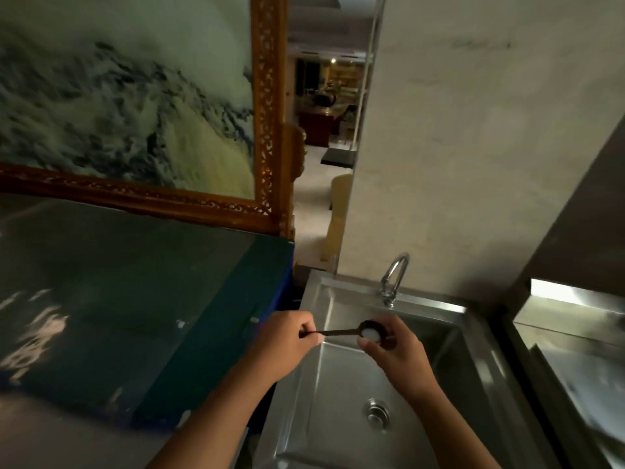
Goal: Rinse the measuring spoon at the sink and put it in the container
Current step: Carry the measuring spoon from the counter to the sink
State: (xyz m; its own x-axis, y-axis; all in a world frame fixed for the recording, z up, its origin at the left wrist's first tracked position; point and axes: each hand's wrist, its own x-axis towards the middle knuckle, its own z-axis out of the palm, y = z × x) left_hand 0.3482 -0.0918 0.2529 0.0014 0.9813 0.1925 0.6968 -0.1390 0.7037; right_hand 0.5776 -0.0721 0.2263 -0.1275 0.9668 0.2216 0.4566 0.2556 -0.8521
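Observation:
A dark measuring spoon [341, 332] is held level over the steel sink [341, 384]. My left hand [287, 343] pinches the end of its handle. My right hand [394, 350] cups the round bowl of the spoon, with the thumb against a whitish patch inside it. The chrome tap [394, 277] stands just behind the spoon; no water is visible running from it. The sink drain [377, 412] lies below my right forearm. No container is identifiable in view.
A dark glass-topped counter [118, 316] lies to the left of the sink, with a large gold-framed picture [135, 106] leaning at its back. A steel surface [575, 350] lies to the right. A pale wall [456, 147] rises behind the tap.

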